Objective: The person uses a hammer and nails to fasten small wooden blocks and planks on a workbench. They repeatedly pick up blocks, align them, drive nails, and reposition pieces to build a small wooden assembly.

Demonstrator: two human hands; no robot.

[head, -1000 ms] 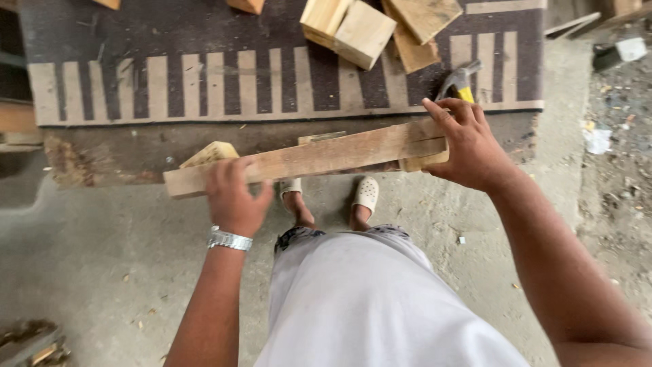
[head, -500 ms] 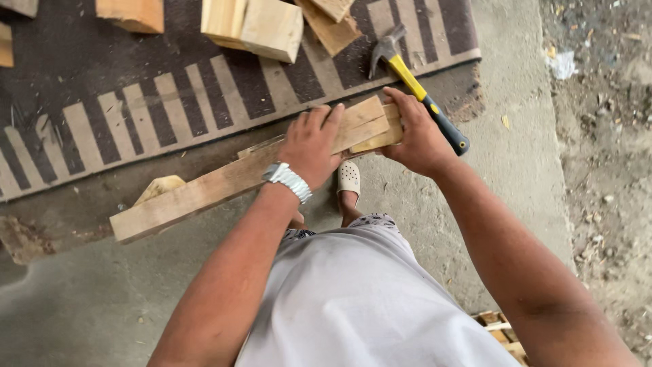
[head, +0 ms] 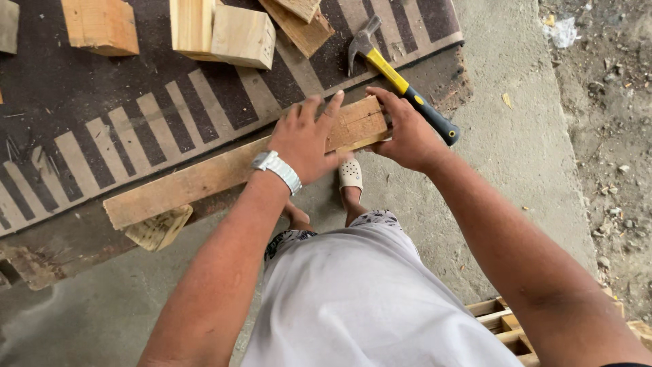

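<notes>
Plainly, plank look: the wooden plank (head: 224,173) is a long, pale, rough-sawn board, lying aslant from 8 o'clock up to 2 o'clock across the edge of the striped dark mat (head: 102,136).
Plank place: its near end sits over a small wooden block (head: 157,228) at 8 o'clock; its far end lies under both hands, above the sandalled foot (head: 351,175).
Change: half a second ago the hammer lay close against the right hand; now the yellow-handled hammer (head: 401,85) lies free on the mat at 1 o'clock, and the left hand has spread wider on the board.
Left hand: the left hand (head: 305,139), with a metal watch (head: 277,170) at the wrist, lies flat on the plank, fingers splayed, not clasping.
Right hand: the right hand (head: 401,132) curls round the plank's far end, thumb on top, gripping it.
Plank to grip: the board runs from the right hand's clasp away toward 8 o'clock, passing under the left palm.
Around: wooden blocks (head: 241,37) lie at 12 o'clock on the mat.
</notes>
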